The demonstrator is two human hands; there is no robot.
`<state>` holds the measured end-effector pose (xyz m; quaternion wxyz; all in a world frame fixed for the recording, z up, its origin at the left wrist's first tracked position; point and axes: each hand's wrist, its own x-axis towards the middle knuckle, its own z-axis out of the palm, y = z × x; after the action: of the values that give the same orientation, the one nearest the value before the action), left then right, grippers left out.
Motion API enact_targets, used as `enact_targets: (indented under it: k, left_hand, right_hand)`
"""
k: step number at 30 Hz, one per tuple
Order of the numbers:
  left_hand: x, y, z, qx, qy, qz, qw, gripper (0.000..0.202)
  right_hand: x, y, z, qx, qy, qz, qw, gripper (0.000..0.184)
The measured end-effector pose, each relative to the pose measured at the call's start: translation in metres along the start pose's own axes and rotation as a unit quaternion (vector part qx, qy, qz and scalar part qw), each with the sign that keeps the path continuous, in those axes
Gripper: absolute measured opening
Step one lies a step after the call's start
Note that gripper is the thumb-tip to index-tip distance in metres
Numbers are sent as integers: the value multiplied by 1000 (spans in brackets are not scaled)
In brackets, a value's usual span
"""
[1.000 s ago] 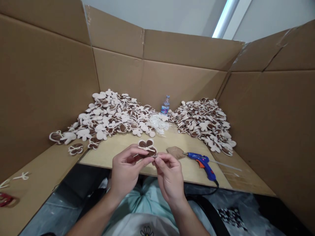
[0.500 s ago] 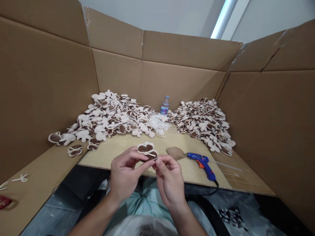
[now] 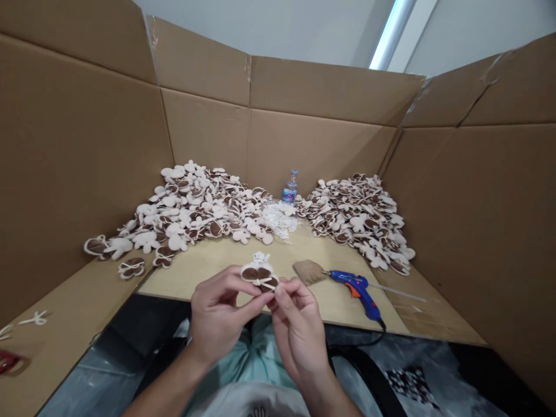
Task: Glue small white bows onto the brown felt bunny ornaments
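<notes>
A brown and white padded fabric ornament [image 3: 259, 273] with rounded lobes and a cream string bow is held above the front of the board. My left hand [image 3: 221, 307] pinches it from the left and below between thumb and fingers. At its lower right edge, my right hand [image 3: 297, 315] is closed, thumb against fingertips, gripping the ornament's rim. Anything small between those fingertips is hidden. Just beyond the ornament, small white pieces [image 3: 261, 258] show above its upper edge. A blue glue gun [image 3: 358, 289] lies to the right, its nozzle over a brown scrap [image 3: 309, 271].
Large piles of similar ornaments stand at the left [image 3: 195, 208] and right [image 3: 358, 217]. Between them are a water bottle [image 3: 290, 188] and a heap of white pieces [image 3: 280, 219]. Cardboard walls [image 3: 321, 139] enclose the board. Cream string bows [image 3: 35, 317] and a red object [image 3: 7, 360] lie far left.
The ornament has tilted and dropped slightly in my hands, so the white pieces behind it show more clearly. Both hands keep their grip.
</notes>
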<state>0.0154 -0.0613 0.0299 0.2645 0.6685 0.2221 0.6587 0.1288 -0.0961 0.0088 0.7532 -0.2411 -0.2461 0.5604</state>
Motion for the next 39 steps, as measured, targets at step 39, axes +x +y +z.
enact_targets:
  k: [39]
  left_hand:
    - [11, -3, -9, -119, -176, -314, 925, 3]
  right_hand:
    - [40, -54, -26, -275, -246, 53, 928, 27]
